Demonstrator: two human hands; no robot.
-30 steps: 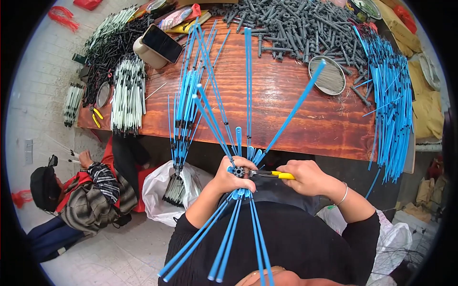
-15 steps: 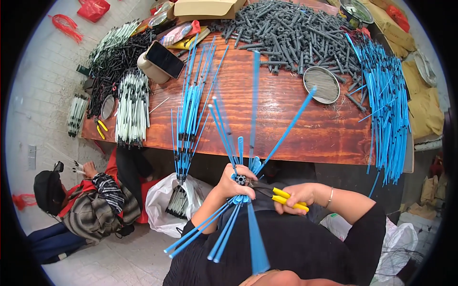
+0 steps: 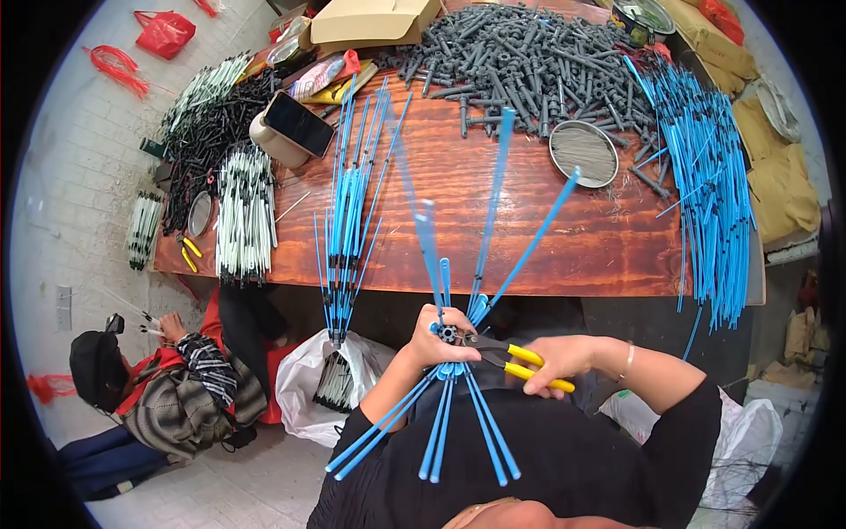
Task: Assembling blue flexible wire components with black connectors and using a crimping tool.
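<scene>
My left hand (image 3: 434, 342) is closed around a small round dark hub (image 3: 448, 334) in front of my chest. Long blue ribs (image 3: 538, 239) fan out from this hub, like an umbrella frame; some point away over the table and others down toward me. A few far ribs are smeared by motion. My right hand (image 3: 557, 362) grips pliers with yellow handles (image 3: 529, 355). Their dark jaws (image 3: 487, 346) reach to the right side of the hub, beside my left fingers. Whether they bite on something there is too small to tell.
Across the wooden table (image 3: 423, 256) lie blue ribs (image 3: 351, 220), white ones (image 3: 246, 216), a grey plastic tube pile (image 3: 520, 70), a round dish of pins (image 3: 583, 153), a phone (image 3: 299, 124) and more blue ribs (image 3: 705, 194). A person (image 3: 167, 388) works at the left beside a white sack (image 3: 304, 392).
The pliers' handles have spread a little wider, with their jaws still by the hub. Several blue ribs have swung, and the near ones have shifted right. The view has moved slightly.
</scene>
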